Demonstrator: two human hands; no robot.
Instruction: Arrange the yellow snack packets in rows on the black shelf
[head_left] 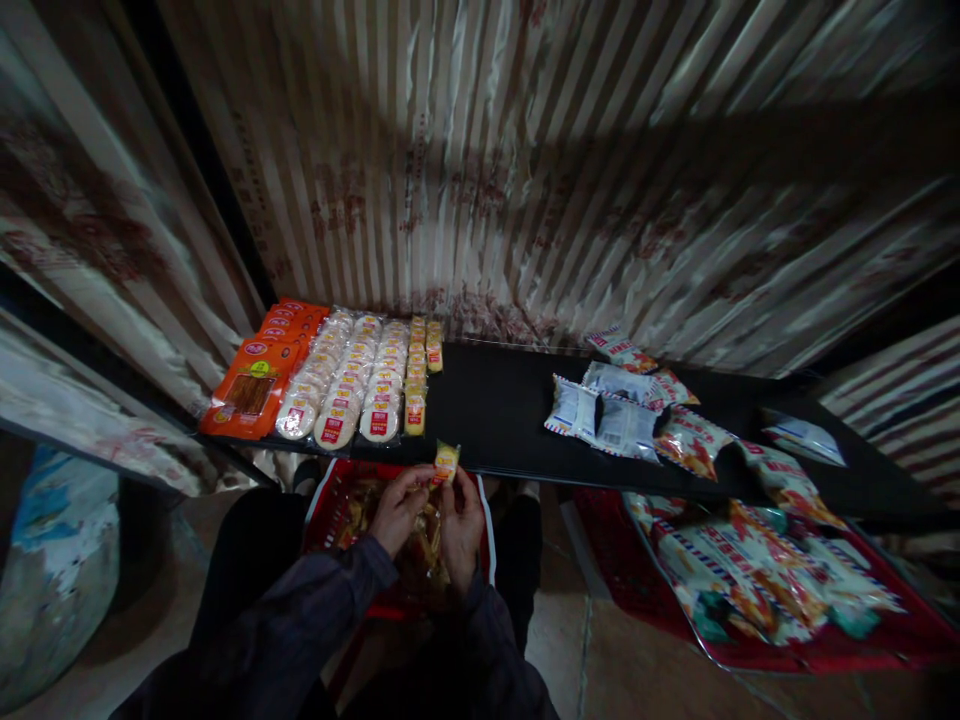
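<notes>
Between the fingertips of my left hand point(401, 508) and my right hand point(460, 518) is a small yellow wrapped snack point(446, 462), just in front of the shelf's edge. Both hands are closed on it, above a red basket point(319, 500) with a white rim that holds many similar yellow packets point(424, 545). On the black shelf point(495, 400) ahead, yellow packets point(415, 390) stand in a long row, with a shorter row point(434, 347) beside it. Left of these are several rows of round white wrapped crackers point(380, 415).
Flat orange snack bags point(255, 385) lie at the shelf's left end. Loose white and red chip bags point(630, 420) are scattered on its right half. A second red basket point(825, 655), full of such bags, stands at the right. A striped curtain point(480, 170) hangs behind.
</notes>
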